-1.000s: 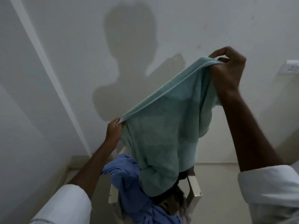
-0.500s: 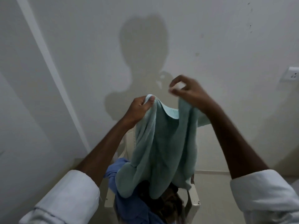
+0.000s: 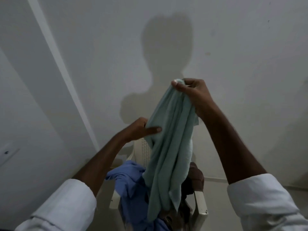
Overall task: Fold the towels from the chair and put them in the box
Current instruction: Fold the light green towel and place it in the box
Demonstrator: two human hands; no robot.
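The pale green towel (image 3: 170, 147) hangs in the air in front of me, gathered into one long bunched column of folds above the chair. Its top end is bundled in my right hand (image 3: 191, 92), whose fingers and thumb are curled tight round the cloth – a small tuft of it sticks out over my thumb. Lower down on the left edge, my left hand (image 3: 140, 129) pinches the towel, the thumb laid flat across the front and the fingers tucked behind the fabric. The towel's bottom end trails down onto the heap on the seat.

That heap lies on a cream plastic chair (image 3: 200, 204), whose perforated back shows just behind my left hand. A crumpled blue towel (image 3: 126, 180) spills over the seat's left side, and a dark brown cloth (image 3: 196, 177) sits to the right of the hanging towel, partly hidden behind it.

Both my forearms are bare, with white sleeves (image 3: 66, 205) pushed up toward the elbows. Behind everything is a plain white wall (image 3: 250, 47) carrying my shadow (image 3: 166, 64) – head and shoulders, directly above my hands.
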